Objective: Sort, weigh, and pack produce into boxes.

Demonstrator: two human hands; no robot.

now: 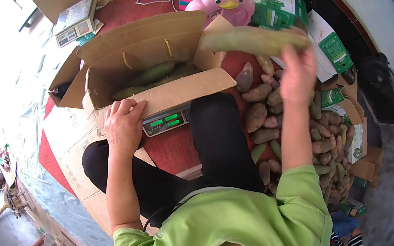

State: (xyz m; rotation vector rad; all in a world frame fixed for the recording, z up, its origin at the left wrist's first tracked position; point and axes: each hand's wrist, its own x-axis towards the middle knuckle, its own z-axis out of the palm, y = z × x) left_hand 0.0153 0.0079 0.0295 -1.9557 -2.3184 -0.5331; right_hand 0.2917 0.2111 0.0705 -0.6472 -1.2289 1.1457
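Observation:
A long pale-green gourd-like vegetable (251, 41), blurred by motion, is in my right hand (297, 71), closed round its right end. It is raised above the pile, and its left end reaches toward an open cardboard box (139, 36). Inside that box lie several long green vegetables (152, 75) of similar look. My left hand (124, 123) grips the near flap (187, 90) at its left part, fingers lying over the edge. Below the flap shows a digital scale (164, 121) with lit green displays; the box hides most of it.
Reddish-brown and greenish tubers (257, 93) are heaped to my right, beside my knee. Past the box stand a pink bird-faced basin (237, 15) and green-white cartons (277, 3). Another scale (76, 20) sits at the far left. Plastic sheeting (39, 145) spreads on the left.

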